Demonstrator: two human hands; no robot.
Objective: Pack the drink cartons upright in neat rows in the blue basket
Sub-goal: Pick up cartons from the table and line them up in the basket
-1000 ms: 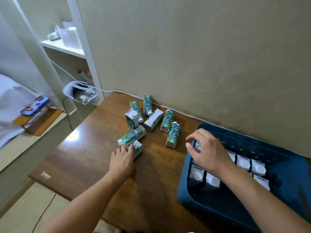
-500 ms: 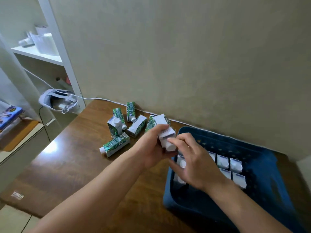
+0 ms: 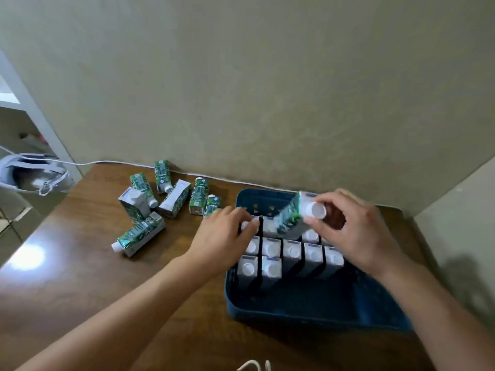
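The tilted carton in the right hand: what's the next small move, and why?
Probably stand it upright and lower it into the back row. The right hand holds the carton tilted above the blue basket, over a gap in that row, and the left hand rests on the neighbouring cartons.

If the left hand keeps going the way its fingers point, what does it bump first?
Probably the upright cartons at the basket's far-left corner; the left hand's fingers already look to be right at them, though depth is unclear.
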